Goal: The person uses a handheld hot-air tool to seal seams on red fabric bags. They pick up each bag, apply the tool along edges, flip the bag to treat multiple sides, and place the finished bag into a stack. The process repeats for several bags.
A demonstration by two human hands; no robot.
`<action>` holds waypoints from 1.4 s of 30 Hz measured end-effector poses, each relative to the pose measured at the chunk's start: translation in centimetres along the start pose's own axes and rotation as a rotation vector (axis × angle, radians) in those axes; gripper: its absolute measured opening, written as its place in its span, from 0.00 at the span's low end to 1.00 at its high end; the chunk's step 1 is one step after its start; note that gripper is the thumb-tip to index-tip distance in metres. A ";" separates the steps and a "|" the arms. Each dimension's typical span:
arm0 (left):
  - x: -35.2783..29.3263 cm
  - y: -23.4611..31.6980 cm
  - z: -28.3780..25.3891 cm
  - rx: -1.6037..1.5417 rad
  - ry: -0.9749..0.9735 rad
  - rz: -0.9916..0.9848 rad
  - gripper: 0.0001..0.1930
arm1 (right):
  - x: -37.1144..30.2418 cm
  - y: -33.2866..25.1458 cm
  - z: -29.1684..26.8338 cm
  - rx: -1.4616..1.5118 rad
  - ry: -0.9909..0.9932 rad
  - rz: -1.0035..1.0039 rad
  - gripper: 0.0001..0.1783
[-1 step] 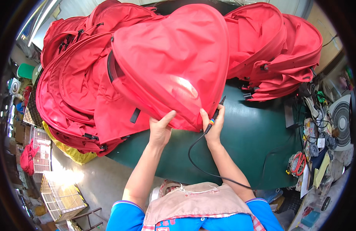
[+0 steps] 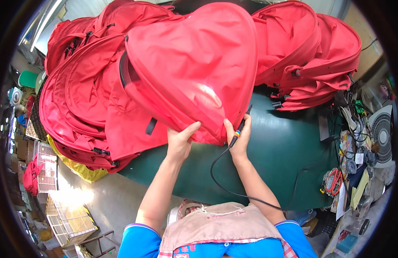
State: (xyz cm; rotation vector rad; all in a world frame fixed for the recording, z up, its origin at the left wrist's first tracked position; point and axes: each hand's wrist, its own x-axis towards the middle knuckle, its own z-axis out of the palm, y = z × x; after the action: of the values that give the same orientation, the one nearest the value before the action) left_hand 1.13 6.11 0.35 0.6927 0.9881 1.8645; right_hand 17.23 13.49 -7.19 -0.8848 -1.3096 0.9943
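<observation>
Left hand (image 2: 179, 144) grips red cover (image 2: 194, 64); right hand (image 2: 240, 147), at cover's edge, holds corded tool (image 2: 237, 133); seemingly positioning; steadiness needed next.

Left hand (image 2: 179, 142): fingers mostly hidden under the red hood (image 2: 199, 64).
Right hand (image 2: 239, 145): some fingers out of sight behind the pen-like tool (image 2: 236, 133).
Tool tip: too small to make out.
Cord (image 2: 213, 168): course unclear past the forearm, by the tabletop (image 2: 285, 155)'s near edge.
Far edge: mostly covered by heaped hoods (image 2: 87, 92).
Sleeves (image 2: 140, 241): cut off below.
Clutter (image 2: 351, 161), right edge: partly unreadable.
</observation>
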 end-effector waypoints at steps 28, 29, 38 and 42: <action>2.3 -0.1 2.3 0.185 0.003 -0.059 0.24 | 5.2 -19.8 -3.4 -0.247 -0.830 0.511 0.18; 1.9 0.0 2.2 0.194 -0.017 -0.024 0.25 | 7.2 -21.0 -4.4 -0.280 -0.910 0.438 0.20; -6.7 7.5 -1.0 0.340 -0.372 -0.323 0.44 | 24.5 -19.4 5.8 -0.299 -0.708 -0.794 0.28; -9.8 12.1 -3.8 0.566 -0.649 -0.321 0.45 | 25.4 -17.4 10.5 -0.268 -0.995 -0.629 0.27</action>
State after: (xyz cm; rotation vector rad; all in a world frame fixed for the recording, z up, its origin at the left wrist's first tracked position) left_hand -2.80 -7.48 7.98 1.2839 1.0987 0.9628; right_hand 8.15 31.04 18.65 -0.0568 -2.4077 0.7514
